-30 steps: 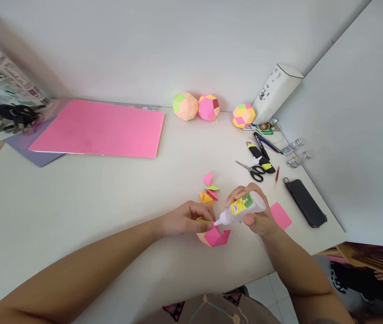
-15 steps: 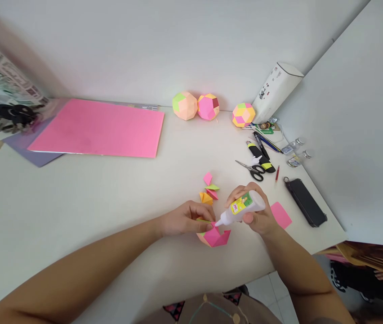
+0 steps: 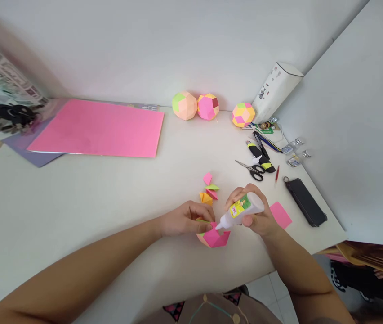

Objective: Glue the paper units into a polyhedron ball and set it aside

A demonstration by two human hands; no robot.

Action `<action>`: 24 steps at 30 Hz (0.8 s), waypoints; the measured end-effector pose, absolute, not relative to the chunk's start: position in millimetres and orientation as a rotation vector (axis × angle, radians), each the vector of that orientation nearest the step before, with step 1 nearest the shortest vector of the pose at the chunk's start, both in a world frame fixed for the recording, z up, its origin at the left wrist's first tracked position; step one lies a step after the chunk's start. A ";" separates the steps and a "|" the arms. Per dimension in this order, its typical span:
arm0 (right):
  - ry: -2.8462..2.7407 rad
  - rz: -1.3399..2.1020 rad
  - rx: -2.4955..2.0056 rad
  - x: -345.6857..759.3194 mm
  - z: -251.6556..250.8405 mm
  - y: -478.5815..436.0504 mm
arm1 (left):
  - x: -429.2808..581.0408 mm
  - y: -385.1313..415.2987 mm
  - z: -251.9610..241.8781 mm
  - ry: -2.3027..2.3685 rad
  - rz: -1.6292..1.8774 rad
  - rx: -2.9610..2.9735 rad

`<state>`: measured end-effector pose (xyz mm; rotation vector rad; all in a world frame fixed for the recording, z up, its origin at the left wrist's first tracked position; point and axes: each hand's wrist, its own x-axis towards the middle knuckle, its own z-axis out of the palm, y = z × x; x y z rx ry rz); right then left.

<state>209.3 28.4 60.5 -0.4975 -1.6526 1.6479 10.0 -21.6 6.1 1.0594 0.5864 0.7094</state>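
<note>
Head view: a pink, green and peach faceted paper shape [image 3: 215, 240] is pinched by the left hand [image 3: 186, 219]'s fingers over the white worktop [image 3: 117, 189]; the right hand [image 3: 262, 222]'s fingers curl round a translucent plastic glue bottle [image 3: 242, 208]; oversqueezing could soak the paper.

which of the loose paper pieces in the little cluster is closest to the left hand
The orange piece, just beyond the left hand. It's the only orange one there; the green piece and two pink pieces lie farther off.

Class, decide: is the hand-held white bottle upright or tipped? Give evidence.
Tipped. The white bottle slants in the right hand, its nozzle pointing down at the folded pink paper, base raised.
</note>
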 end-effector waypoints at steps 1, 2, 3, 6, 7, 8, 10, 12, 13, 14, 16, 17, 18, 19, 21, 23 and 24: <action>-1.643 1.650 -0.505 209.5 60.3 28.3 | 10.1 -21.6 6.0 0.585 0.710 1.058; -1.632 1.652 -0.512 209.7 59.9 28.3 | 10.1 -21.6 6.0 0.584 0.710 1.057; -1.619 1.656 -0.513 210.0 59.4 28.3 | 10.0 -21.5 5.9 0.582 0.711 1.060; -1.584 1.681 -0.489 210.8 58.2 28.2 | 9.6 -21.8 5.6 0.576 0.720 1.066; -1.581 1.692 -0.479 211.0 58.0 28.3 | 9.4 -22.0 5.4 0.573 0.721 1.066; -1.578 1.703 -0.471 211.1 57.9 28.3 | 9.2 -22.1 5.2 0.570 0.722 1.064; -1.574 1.726 -0.463 210.9 58.0 28.4 | 8.9 -22.3 5.0 0.568 0.722 1.061; -1.566 1.743 -0.460 210.2 58.3 28.5 | 9.0 -22.1 5.1 0.566 0.723 1.062; -1.560 1.747 -0.458 209.8 58.4 28.6 | 9.2 -21.9 5.3 0.565 0.721 1.064; -1.553 1.745 -0.454 209.5 58.5 28.6 | 9.3 -21.6 5.4 0.565 0.720 1.066; -1.536 1.737 -0.444 209.2 58.4 28.7 | 9.7 -21.1 5.5 0.567 0.718 1.069; -1.530 1.737 -0.441 209.2 58.3 28.6 | 9.8 -21.0 5.4 0.569 0.718 1.070; -1.527 1.740 -0.439 209.3 58.1 28.5 | 9.8 -21.0 5.1 0.569 0.717 1.072; -1.525 1.747 -0.437 209.5 57.8 28.4 | 9.7 -21.1 4.8 0.569 0.719 1.073; -1.525 1.779 -0.436 209.8 57.4 28.0 | 9.5 -21.4 4.2 0.564 0.719 1.074; -1.521 1.800 -0.434 210.0 57.1 27.8 | 9.2 -21.5 4.2 0.566 0.715 1.071; -1.519 1.800 -0.434 210.0 57.1 27.7 | 9.2 -21.4 4.5 0.569 0.712 1.069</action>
